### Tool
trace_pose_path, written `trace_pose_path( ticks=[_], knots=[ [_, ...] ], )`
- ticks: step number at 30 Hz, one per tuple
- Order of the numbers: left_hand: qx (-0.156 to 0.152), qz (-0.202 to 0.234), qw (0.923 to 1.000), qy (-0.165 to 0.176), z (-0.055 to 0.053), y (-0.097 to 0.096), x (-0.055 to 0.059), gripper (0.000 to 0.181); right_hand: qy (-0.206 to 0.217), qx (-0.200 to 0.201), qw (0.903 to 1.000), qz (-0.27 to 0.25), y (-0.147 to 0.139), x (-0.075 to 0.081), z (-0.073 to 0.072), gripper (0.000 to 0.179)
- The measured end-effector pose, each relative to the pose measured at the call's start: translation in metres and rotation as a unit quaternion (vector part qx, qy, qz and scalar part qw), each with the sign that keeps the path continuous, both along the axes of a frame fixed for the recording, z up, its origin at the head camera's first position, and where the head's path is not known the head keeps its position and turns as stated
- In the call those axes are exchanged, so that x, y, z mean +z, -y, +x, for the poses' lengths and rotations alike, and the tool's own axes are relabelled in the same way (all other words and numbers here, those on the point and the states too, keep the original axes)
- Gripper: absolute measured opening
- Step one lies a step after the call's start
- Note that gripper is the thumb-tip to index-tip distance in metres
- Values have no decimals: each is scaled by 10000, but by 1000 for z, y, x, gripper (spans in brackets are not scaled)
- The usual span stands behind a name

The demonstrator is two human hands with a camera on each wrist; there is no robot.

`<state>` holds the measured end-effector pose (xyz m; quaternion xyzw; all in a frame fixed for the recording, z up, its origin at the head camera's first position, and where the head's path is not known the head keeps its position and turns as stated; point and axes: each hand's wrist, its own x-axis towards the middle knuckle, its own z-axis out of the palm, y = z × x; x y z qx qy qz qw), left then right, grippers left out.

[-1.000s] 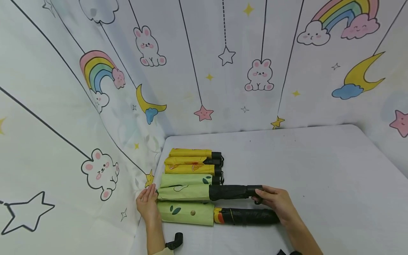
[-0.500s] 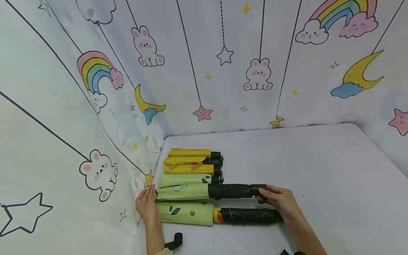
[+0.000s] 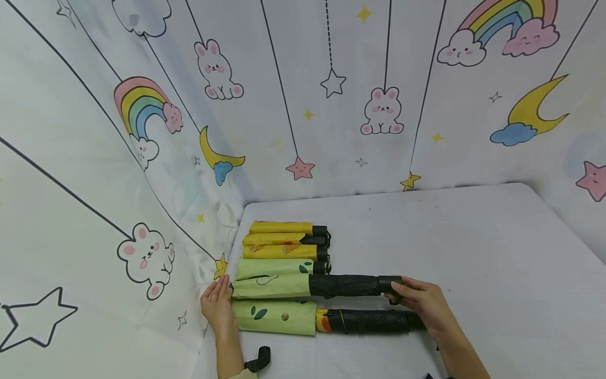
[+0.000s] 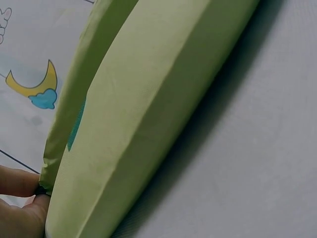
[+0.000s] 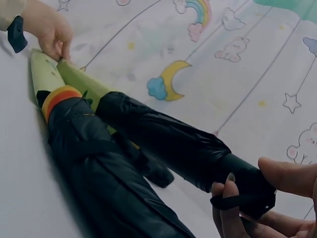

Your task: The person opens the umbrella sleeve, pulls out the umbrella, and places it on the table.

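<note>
A light green umbrella sleeve (image 3: pixel 272 287) lies lengthwise in front of me, with a folded black umbrella (image 3: pixel 345 285) partly inside it. My left hand (image 3: pixel 220 305) pinches the sleeve's closed end between thumb and finger, as the left wrist view shows. On the right, my right hand (image 3: pixel 423 302) holds the umbrella's black handle (image 5: pixel 247 183), and fingers hook its strap (image 5: pixel 237 201). Just nearer to me lies another green sleeve (image 3: pixel 274 317), with a second black umbrella (image 3: pixel 369 321) with a yellow-orange edge in line to its right. My right hand partly hides that umbrella's handle end.
Behind the worked sleeve lies a green-sleeved umbrella (image 3: pixel 274 268). Several yellow-sleeved umbrellas (image 3: pixel 281 251) line up farther back, with black ends facing right. The white table (image 3: pixel 473 252) meets a cartoon-printed curtain (image 3: pixel 350 142) at the back and left.
My right hand has moved a little to the right with the umbrella, and more of its black part shows outside the sleeve. The left hand stays at the sleeve's end.
</note>
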<state>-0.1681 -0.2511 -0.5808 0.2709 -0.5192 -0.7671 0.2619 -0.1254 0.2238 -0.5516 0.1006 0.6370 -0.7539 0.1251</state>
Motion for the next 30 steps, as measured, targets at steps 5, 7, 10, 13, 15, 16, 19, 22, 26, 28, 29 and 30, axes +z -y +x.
trace_pose_path(
  ticks=[5,7,10,13,15,16,19,22,26,28,29,30],
  knots=[
    [-14,-27,10000,16,0,1,0,51,20,-27,10000,12,-3,-1,0,68],
    [-19,-35,10000,8,0,1,0,51,8,-24,10000,7,-5,-1,0,67],
    [-10,-46,10000,-4,0,0,0,51,-14,20,10000,44,-7,-2,0,67],
    [0,-51,10000,-16,1,1,0,51,-45,78,9999,112,-10,-3,2,66],
    [-6,-71,10000,-7,1,1,1,51,-70,76,9999,101,-12,-3,3,64],
    [-11,-80,10000,-2,1,1,1,52,-86,77,9999,101,-13,-3,4,63],
    [-17,-104,9999,0,1,0,1,51,-110,48,9999,39,-15,-3,5,59],
    [5,-92,10000,-32,1,0,0,50,-133,34,9999,-19,-18,-2,6,55],
    [35,-80,9999,-79,0,1,-1,48,-179,117,9997,-114,-22,-2,8,50],
    [41,-98,9999,-50,0,1,-1,48,-204,183,9995,-151,-24,-3,8,48],
    [28,-106,9999,-41,0,1,-1,49,-210,195,9994,-172,-25,-3,9,48],
    [17,-101,9999,-31,0,1,-1,50,-214,186,9994,-182,-26,-3,9,47]
  ],
)
